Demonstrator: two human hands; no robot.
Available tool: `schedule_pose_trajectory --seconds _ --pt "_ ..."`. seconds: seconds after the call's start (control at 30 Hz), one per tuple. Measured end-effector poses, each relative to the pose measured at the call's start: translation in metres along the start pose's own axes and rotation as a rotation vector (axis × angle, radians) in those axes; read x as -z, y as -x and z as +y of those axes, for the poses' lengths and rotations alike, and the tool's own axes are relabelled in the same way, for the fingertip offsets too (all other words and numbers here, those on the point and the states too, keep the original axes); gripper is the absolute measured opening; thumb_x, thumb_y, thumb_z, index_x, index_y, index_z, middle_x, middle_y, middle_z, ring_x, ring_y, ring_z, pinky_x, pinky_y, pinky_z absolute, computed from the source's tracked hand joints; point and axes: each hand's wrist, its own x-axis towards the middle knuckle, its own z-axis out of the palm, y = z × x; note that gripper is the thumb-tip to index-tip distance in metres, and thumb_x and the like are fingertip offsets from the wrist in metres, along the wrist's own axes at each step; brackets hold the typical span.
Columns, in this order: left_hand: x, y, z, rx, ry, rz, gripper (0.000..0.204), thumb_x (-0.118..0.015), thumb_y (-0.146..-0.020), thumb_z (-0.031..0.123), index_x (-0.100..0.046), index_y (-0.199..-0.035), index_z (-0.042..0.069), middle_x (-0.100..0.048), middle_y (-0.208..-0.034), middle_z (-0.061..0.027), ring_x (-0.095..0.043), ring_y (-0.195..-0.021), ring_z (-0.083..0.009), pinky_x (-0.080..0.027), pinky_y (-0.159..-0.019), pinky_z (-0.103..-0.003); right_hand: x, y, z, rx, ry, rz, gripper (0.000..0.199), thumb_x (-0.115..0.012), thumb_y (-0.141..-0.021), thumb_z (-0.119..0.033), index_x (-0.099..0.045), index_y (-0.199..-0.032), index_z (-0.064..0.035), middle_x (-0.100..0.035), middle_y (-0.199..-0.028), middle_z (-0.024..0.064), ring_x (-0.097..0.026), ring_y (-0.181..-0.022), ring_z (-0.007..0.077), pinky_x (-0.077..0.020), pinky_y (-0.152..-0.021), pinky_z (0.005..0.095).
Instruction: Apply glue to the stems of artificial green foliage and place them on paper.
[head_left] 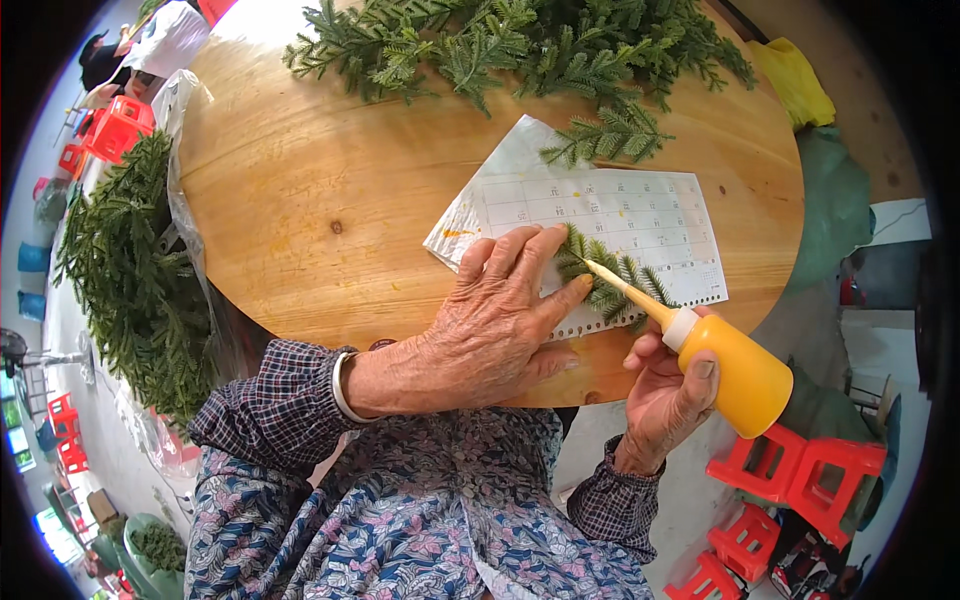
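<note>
My left hand (490, 320) lies flat on a round wooden table (320, 180), its fingertips pressing down a small green artificial fir sprig (612, 280). The sprig rests on a white printed sheet of paper (600, 215). My right hand (665, 395) grips a yellow squeeze bottle (745, 375) tilted leftward. The bottle's thin nozzle (620, 285) touches the sprig near my left fingertips. Another loose sprig (610, 135) lies on the paper's upper edge.
A heap of green fir sprigs (520, 40) covers the table's far side. A big bag of more sprigs (130, 280) hangs at the left. Red plastic stools (790, 470) stand on the floor at lower right, others (115, 125) at upper left. A yellow cloth (795, 80) lies at right.
</note>
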Motion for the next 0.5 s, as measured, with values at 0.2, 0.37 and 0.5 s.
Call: schedule_pose_trajectory --seconds 0.2,0.37,0.5 --pt "0.0017 -0.0011 0.0016 0.004 0.005 0.005 0.062 -0.073 -0.064 0.031 -0.055 -0.118 0.007 -0.035 -0.135 -0.0218 -0.035 -0.123 -0.0350 -0.025 -0.096 -0.044 0.0038 -0.0009 -0.0032 -0.029 0.016 0.011 0.049 -0.055 -0.089 -0.035 -0.048 -0.120 0.0020 -0.063 -0.086 0.0168 -0.059 -0.060 0.0152 -0.0472 -0.047 0.0227" --pt "0.0020 -0.0001 0.0005 -0.007 0.008 0.011 0.061 -0.073 -0.064 0.030 -0.055 -0.117 0.007 -0.035 -0.134 -0.0215 -0.035 -0.123 -0.0350 -0.025 -0.096 -0.044 0.0027 0.0009 -0.0048 -0.017 0.017 0.001 0.049 -0.055 -0.089 -0.034 -0.048 -0.120 0.0023 -0.064 -0.086 0.0173 -0.060 -0.060 0.0153 -0.0479 -0.047 0.0224" --pt "0.0038 -0.0001 0.0006 -0.012 0.016 0.011 0.060 -0.073 -0.064 0.030 -0.056 -0.117 0.007 -0.035 -0.134 -0.0212 -0.035 -0.122 -0.0350 -0.025 -0.096 -0.044 0.0023 0.0021 -0.0081 -0.020 0.028 0.010 0.048 -0.055 -0.089 -0.034 -0.048 -0.120 0.0025 -0.064 -0.086 0.0177 -0.060 -0.060 0.0153 -0.0483 -0.047 0.0223"
